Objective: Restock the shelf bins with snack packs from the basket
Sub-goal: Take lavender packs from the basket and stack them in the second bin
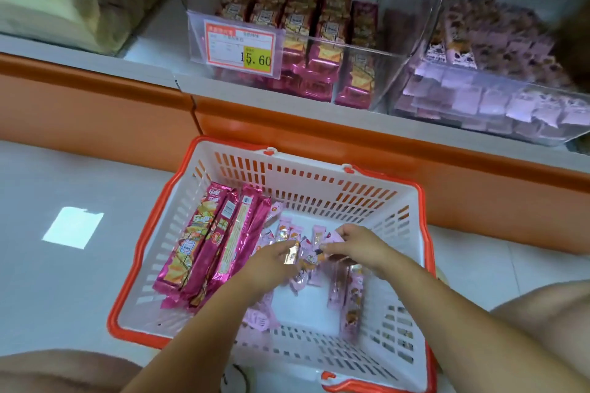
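In the white basket (412,223) set on the floor below the shelf bins (396,56), small pink snack packs (311,257) are clamped in the grip of the left hand (271,262) and the right hand (354,244).

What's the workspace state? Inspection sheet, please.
surface: pale floor; the basket stands on it.
job's things: long magenta packs lean along the basket's left side; small pink packs lie loose on its bottom; left bin holds magenta packs, right bin pale pink ones.
clutter: nothing seen.
grippers: left hand and right hand are both in the basket, each holding small pink packs.
cables: nothing seen.
surroundings: orange-edged shelf; price tag on the left bin.
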